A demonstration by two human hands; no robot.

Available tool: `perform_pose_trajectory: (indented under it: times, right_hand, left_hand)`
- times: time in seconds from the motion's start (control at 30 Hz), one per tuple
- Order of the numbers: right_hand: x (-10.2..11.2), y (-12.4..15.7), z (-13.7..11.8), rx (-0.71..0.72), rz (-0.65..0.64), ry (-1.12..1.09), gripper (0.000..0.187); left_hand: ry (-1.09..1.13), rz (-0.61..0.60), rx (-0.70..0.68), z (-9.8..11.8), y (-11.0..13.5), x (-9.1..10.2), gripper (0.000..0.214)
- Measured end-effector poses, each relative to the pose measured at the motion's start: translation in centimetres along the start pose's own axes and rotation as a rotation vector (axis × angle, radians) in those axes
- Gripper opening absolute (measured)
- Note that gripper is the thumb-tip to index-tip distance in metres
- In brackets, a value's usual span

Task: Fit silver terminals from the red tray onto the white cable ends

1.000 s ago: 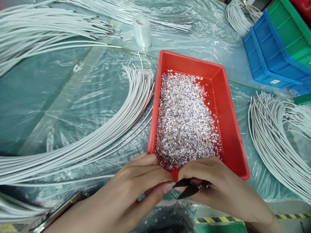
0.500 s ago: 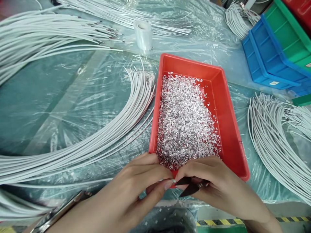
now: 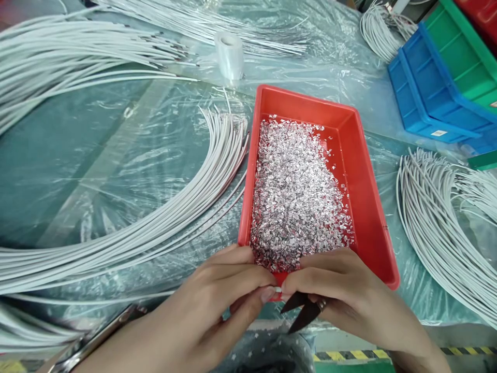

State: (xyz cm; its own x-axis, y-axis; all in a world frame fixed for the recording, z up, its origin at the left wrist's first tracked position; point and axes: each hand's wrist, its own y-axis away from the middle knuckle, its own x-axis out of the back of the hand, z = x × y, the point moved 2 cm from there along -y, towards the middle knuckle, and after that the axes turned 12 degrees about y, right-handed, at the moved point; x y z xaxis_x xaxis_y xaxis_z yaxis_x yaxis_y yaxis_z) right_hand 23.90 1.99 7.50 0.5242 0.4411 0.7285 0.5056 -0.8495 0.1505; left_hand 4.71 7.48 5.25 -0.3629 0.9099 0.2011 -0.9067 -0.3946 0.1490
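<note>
My left hand (image 3: 217,303) still pinches the wire tip (image 3: 277,289), my right hand (image 3: 345,292) fingers clamp the snips (image 3: 303,312), now dipped lower.

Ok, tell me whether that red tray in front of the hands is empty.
No, the red tray holds a thick heap of shiny silver scraps covering most of its floor.

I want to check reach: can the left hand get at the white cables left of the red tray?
Probably yes: the white cables lie uncovered on the plastic sheet beside the left hand, nothing between. Its grip is shut on a cable end, though.
</note>
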Motion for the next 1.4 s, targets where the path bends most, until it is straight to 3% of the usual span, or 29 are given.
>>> perform_pose_trajectory:
  times: [0.2,0.4,0.8,0.97,1.1,1.2,1.3,1.4]
  right_hand:
    - [-0.2,0.1,0.0,0.083,0.032,0.146,0.012]
    - [-0.4,-0.1,0.1,0.129,0.037,0.295,0.022]
    - [-0.2,-0.6,0.3,0.162,0.012,0.118,0.013]
    - [-0.4,-0.4,0.5,0.033,0.057,-0.068,0.002]
    - [-0.5,0.0,0.6,-0.183,0.182,-0.263,0.027]
    - [-1.0,0.2,0.1,-0.306,0.233,-0.351,0.021]
    - [-1.8,0.2,-0.6,-0.363,0.212,-0.327,0.021]
    - [-2.5,0.3,-1.1,-0.32,0.263,-0.202,0.026]
  left_hand:
    - [0.018,-0.013,-0.004,0.1,-0.1,0.1,0.024]
    - [-0.018,-0.021,-0.014,-0.1,0.1,-0.1,0.023]
    - [-0.026,-0.016,-0.014,-0.2,0.2,-0.2,0.022]
    - [-0.008,0.002,-0.013,0.1,0.3,0.1,0.022]
    - [0.018,0.092,-0.01,0.0,0.4,0.1,0.019]
    - [0.058,0.14,0.014,0.1,0.4,0.2,0.016]
    - [0.119,0.168,0.015,0.2,0.3,0.3,0.017]
    - [0.16,0.213,-0.015,0.1,0.2,0.3,0.019]
